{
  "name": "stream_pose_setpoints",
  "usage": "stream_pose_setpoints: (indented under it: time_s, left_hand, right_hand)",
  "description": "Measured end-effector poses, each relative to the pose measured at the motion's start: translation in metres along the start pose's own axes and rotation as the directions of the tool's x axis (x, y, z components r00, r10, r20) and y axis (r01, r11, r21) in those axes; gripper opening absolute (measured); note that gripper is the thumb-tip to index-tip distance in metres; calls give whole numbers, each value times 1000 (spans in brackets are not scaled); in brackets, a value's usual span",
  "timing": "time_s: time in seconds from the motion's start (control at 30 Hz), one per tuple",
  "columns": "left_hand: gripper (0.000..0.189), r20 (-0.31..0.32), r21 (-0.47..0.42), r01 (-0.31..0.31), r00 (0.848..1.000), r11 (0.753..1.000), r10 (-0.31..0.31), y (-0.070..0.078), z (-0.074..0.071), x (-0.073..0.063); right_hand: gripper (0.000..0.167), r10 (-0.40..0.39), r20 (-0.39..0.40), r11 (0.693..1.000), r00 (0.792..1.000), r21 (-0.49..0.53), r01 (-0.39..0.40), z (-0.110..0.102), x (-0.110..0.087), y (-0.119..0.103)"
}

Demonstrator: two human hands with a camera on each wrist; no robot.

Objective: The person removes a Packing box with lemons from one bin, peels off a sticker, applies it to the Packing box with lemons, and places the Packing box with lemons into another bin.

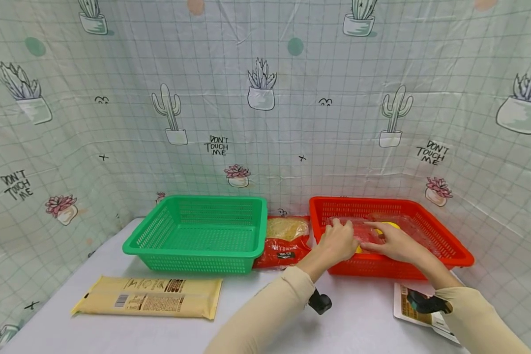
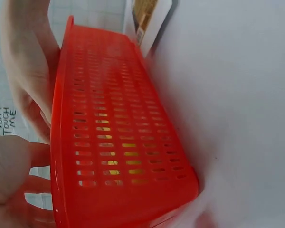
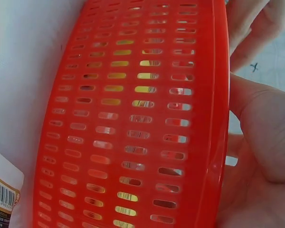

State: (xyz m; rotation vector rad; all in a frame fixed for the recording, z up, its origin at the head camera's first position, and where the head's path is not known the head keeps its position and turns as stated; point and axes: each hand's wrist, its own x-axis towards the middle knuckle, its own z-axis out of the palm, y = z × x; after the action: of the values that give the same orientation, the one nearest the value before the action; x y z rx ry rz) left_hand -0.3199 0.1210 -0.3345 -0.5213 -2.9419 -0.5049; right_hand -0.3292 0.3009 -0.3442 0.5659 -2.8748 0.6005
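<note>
My left hand [image 1: 338, 241] and right hand [image 1: 395, 242] are both inside the red basket [image 1: 389, 268]. Between them lies a clear plastic package [image 1: 358, 230], tinted red by what is behind or in it. The left fingers curl down over its left end, while the right thumb and fingers hold its other end. Beside the right hand a yellow round thing [image 1: 388, 226] shows, and a second clear package [image 1: 413, 228] lies farther right. In both wrist views the basket's slotted wall hides the fingertips; yellow patches show through its slots.
A green basket [image 1: 199, 253] stands to the left. Between the baskets lies a red and clear food bag [image 1: 285, 243]. In front are a long beige packet [image 1: 152, 297] and, under the right forearm, a white pouch [image 1: 418, 307]. A patterned curtain [image 1: 265, 137] hangs behind.
</note>
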Motion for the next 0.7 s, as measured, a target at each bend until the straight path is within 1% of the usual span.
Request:
stream_pose_setpoints:
  time_s: [0.13,0.23,0.37,0.47,0.53,0.7]
  left_hand:
    - [53,36,-1,49,998,999,-48,7,1,6]
    - [56,75,21,83,994,996,-85,10,3,9]
    - [58,116,12,113,987,994,-113,10,8,10]
    - [55,126,-6,114,986,993,-113,12,10,12]
    - [52,125,1,122,985,993,-121,13,10,15]
    - [39,104,42,141,984,989,-145,14,10,18]
  right_hand:
    - [73,4,-2,1000,1000,-3,-4,-1,0,1]
    - [76,12,19,1000,1000,6,-12,-2,-1,1]
    - [78,15,57,1000,998,20,-16,-2,-2,2]
    - [78,20,84,1000,996,19,-22,-3,-1,1]
    - [78,28,96,1000,995,10,-29,-4,1,-1]
    - [81,91,136,996,987,-19,-90,-3,5,-2]
